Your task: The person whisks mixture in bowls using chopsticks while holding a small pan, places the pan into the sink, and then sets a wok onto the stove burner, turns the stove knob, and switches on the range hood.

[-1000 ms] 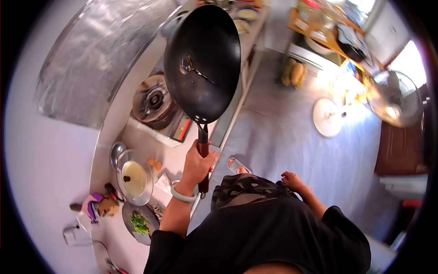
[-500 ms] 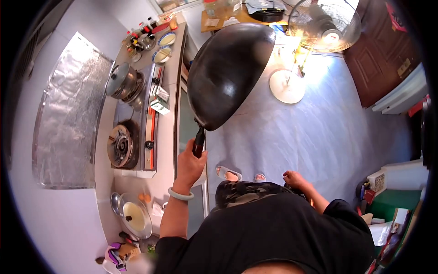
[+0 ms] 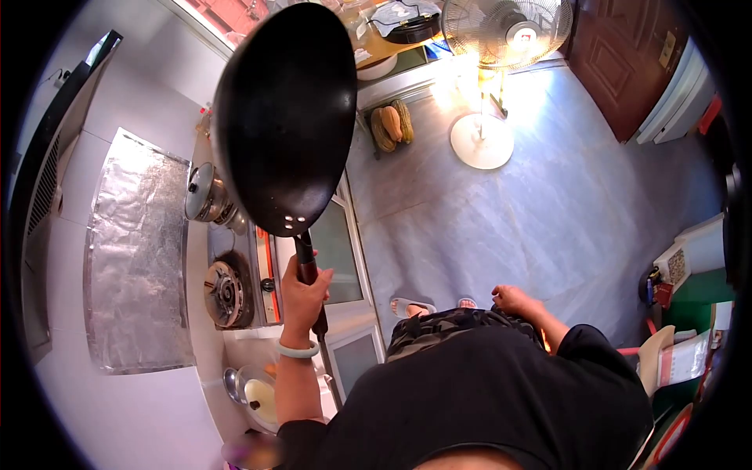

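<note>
My left hand (image 3: 304, 294) is wrapped round the brown handle of a large black wok (image 3: 286, 117), which is raised upright over the counter's edge. The wok's dark inside faces me, with several pale rivets near the handle. Behind and below it are the gas burner (image 3: 225, 294) and a lidded steel pot (image 3: 205, 192), partly covered by the wok. My right hand (image 3: 513, 299) hangs low beside my hip, its fingers loosely curled with nothing visible in them.
A standing fan (image 3: 482, 141) is on the floor ahead, near some gourds (image 3: 392, 125). Foil (image 3: 137, 258) covers the wall behind the stove. A glass lid (image 3: 262, 399) lies on the counter at lower left. Boxes and papers (image 3: 681, 360) crowd the right side.
The wok has moved left and turned, so its inside now shows instead of its outer bottom. My left hand has shifted left with it. My view has swung, bringing the gourds into sight.
</note>
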A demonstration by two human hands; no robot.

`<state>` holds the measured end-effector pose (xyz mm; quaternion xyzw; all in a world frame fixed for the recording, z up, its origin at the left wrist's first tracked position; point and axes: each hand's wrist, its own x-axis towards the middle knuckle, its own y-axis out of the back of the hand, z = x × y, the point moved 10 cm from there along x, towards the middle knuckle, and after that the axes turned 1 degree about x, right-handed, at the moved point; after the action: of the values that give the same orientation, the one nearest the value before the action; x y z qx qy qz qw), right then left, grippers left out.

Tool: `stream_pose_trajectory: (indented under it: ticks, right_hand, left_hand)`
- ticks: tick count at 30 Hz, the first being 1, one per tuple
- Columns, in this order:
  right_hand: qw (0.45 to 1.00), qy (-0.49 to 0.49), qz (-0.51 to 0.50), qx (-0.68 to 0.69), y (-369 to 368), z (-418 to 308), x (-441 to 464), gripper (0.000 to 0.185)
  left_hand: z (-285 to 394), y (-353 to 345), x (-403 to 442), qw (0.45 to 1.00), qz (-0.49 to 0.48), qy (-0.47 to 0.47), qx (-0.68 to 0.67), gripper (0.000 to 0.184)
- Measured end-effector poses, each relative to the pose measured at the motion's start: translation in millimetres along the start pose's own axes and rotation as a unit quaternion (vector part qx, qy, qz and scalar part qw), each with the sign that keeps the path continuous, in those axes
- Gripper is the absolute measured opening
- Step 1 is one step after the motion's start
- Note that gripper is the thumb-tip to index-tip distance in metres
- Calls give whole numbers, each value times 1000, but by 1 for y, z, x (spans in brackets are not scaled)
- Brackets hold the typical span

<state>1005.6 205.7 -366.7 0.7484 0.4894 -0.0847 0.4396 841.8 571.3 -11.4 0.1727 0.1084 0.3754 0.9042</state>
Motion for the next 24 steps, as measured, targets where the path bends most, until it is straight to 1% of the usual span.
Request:
stream_pose_trajectory:
  ticks: [2, 9, 13, 20, 23, 24]
  right_hand:
    - [1000, 10, -5, -12, 1, -6, 1, 33]
    - [999, 25, -23, -39, 12, -17, 12, 35]
    - [999, 19, -27, -34, 10, -16, 18, 34]
    - [996, 47, -58, -39, 9, -38, 28, 32]
    - [989, 146, 9, 15, 41, -100, 22, 30]
    - [977, 203, 63, 21, 66, -137, 17, 29]
  left_hand:
    - [-3, 5, 0, 1000, 3, -1, -30, 36]
    - [-5, 13, -10, 999, 32, 6, -31, 36]
    - [-8, 9, -19, 998, 33, 24, -41, 35]
    - [-4, -2, -38, 997, 15, 44, -69, 35]
    - [-8, -5, -46, 996, 2, 57, -69, 36]
    - [-8, -5, -48, 996, 1, 59, -68, 36]
